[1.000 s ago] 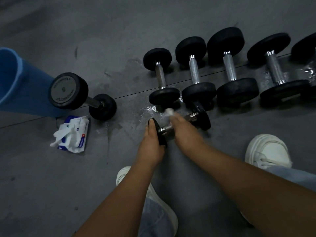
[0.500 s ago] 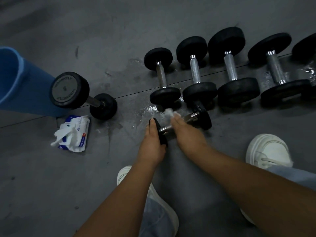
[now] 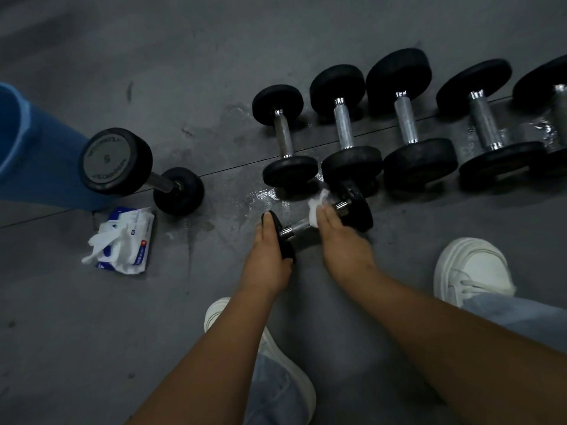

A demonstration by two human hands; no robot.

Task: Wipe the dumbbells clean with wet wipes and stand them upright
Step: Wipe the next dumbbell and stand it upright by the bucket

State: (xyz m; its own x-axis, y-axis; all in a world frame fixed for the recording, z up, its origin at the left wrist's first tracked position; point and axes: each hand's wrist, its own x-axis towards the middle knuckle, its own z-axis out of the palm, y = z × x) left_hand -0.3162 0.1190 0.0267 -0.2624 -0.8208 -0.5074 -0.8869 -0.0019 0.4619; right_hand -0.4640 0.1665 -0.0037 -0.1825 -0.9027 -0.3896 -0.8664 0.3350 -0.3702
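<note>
Left hand (image 3: 267, 256) grips the small dumbbell (image 3: 297, 227), right hand (image 3: 343, 240) holds a wipe (image 3: 316, 207) on its bar; one big dumbbell (image 3: 115, 161) stands at ten o'clock, the row (image 3: 420, 161) at one o'clock waits lying down.

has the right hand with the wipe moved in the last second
Yes. The right hand slid the wipe slightly rightward along the small dumbbell's handle, away from the row's leftmost dumbbell.

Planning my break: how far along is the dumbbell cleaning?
Done, apparently: one upright dumbbell beside the blue bin. In hand: left hand holds the small dumbbell, right hand rubs its grip with a wet wipe. Left: the row of lying dumbbells.
</note>
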